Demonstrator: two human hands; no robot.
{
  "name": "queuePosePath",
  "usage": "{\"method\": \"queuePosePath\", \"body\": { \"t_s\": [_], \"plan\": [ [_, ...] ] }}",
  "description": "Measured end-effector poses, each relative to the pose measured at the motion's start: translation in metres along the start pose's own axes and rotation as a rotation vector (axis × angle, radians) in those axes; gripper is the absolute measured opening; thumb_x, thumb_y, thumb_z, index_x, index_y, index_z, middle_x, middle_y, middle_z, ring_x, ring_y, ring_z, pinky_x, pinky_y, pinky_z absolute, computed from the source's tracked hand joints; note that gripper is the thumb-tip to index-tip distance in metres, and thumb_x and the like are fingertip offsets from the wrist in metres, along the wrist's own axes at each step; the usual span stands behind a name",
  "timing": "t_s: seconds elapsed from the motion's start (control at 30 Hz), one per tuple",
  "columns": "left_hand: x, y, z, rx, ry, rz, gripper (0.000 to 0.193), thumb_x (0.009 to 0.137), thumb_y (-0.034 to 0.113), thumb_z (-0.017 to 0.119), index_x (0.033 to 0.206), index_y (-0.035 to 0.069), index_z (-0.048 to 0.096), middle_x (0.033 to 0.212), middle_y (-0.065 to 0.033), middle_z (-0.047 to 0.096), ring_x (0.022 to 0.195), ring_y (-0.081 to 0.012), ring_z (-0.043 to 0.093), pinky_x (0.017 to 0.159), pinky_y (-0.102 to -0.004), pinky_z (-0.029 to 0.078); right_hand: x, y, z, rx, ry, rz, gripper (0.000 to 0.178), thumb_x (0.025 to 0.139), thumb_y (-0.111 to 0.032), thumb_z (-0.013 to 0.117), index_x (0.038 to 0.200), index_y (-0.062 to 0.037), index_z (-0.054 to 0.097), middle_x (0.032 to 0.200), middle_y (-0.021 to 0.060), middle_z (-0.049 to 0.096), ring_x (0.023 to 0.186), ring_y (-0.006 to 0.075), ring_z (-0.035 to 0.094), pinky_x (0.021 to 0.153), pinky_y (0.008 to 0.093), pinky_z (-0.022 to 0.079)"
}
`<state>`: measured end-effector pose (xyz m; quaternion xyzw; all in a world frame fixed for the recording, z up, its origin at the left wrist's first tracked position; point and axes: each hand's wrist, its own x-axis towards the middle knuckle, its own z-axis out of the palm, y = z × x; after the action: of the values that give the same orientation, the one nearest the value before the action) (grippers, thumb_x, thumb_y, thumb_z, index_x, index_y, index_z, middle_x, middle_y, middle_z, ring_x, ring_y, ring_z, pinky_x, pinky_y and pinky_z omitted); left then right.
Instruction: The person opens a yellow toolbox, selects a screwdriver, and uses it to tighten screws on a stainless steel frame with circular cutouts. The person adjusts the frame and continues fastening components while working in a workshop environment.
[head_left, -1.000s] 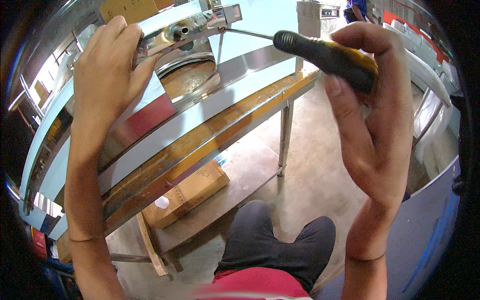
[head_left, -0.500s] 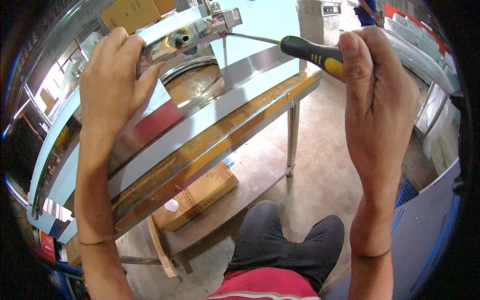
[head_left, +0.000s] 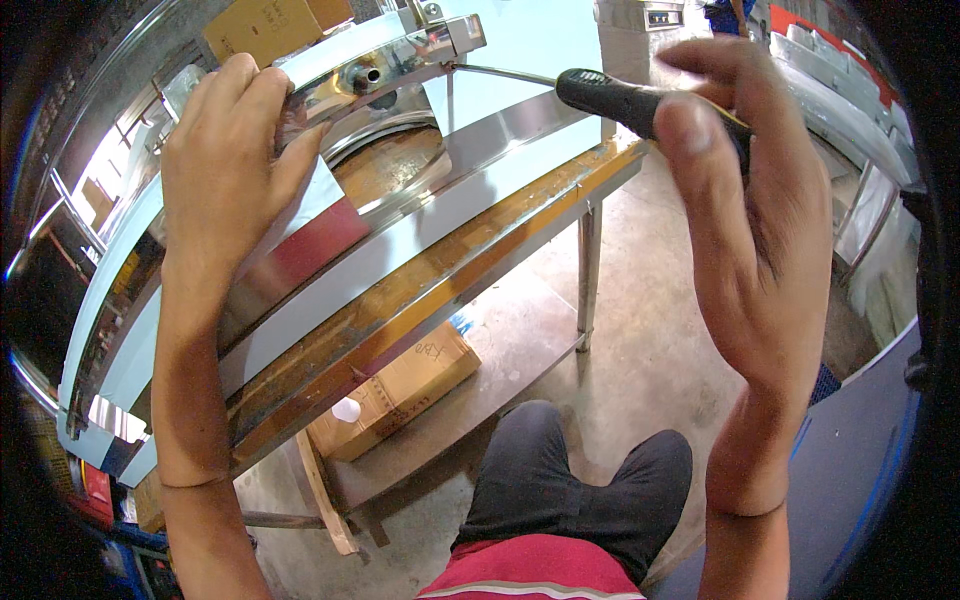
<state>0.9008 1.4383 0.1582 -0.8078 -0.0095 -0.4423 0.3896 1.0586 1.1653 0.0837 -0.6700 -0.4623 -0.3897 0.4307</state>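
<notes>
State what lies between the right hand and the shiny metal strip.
In the head view, a screwdriver spans the gap from the right hand to the shiny metal strip's lower edge.

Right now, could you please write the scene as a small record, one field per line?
Left hand: left hand, fingers and thumb around the shiny curved metal part
Right hand: right hand, slightly blurred, around the black handle of the screwdriver
Shaft: shaft points leftward; tip at the metal part's lower edge, contact unclear
Bench: workbench with worn brown edge
Lower shelf: cardboard box on shelf
Background: another carton beyond the left hand
</notes>
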Motion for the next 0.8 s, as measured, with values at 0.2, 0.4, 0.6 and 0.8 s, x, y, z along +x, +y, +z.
{"method": "queuePosePath", "body": {
  "t_s": [0.2,0.4,0.6,0.8],
  "plan": [
    [0.000,-0.001,0.001,0.017,-0.001,-0.005,0.033,0.076,0.023,0.080,0.094,0.006,0.059,0.092,-0.0112,0.054,0.090,-0.0334,0.060,0.074,-0.0450,0.049,0.001,0.004,0.003,-0.147,0.031,-0.059,0.024,0.109,-0.021,0.052,0.123,-0.0043,0.060,0.082,0.0058,0.060,0.075,0.0127,0.055,0.069,0.0260,0.044],
    [0.000,-0.001,0.002,0.024,-0.005,-0.021,0.033,0.076,0.024,0.081,0.092,0.007,0.058,0.091,-0.0099,0.053,0.089,-0.0323,0.059,0.073,-0.0442,0.050,0.002,0.006,0.008,0.027,0.129,-0.141,0.022,0.107,-0.024,0.059,0.113,-0.0032,0.061,0.079,0.0068,0.059,0.070,0.0132,0.055,0.064,0.0269,0.044],
    [0.002,0.000,0.001,0.025,-0.020,-0.034,0.032,0.075,0.024,0.081,0.089,0.008,0.058,0.090,-0.0095,0.053,0.088,-0.0321,0.059,0.072,-0.0440,0.050,0.001,0.003,0.004,-0.055,0.070,-0.035,0.021,0.104,-0.023,0.063,0.111,-0.0031,0.061,0.086,0.0088,0.062,0.073,0.0131,0.056,0.067,0.0262,0.047],
    [0.002,0.000,0.000,0.015,-0.010,-0.011,0.031,0.076,0.022,0.081,0.090,0.007,0.058,0.092,-0.0100,0.054,0.090,-0.0323,0.059,0.073,-0.0441,0.050,-0.001,0.006,0.007,0.230,0.124,-0.161,0.022,0.104,-0.020,0.062,0.119,-0.0033,0.059,0.101,0.0077,0.062,0.081,0.0138,0.059,0.068,0.0263,0.049]
  ]
}}
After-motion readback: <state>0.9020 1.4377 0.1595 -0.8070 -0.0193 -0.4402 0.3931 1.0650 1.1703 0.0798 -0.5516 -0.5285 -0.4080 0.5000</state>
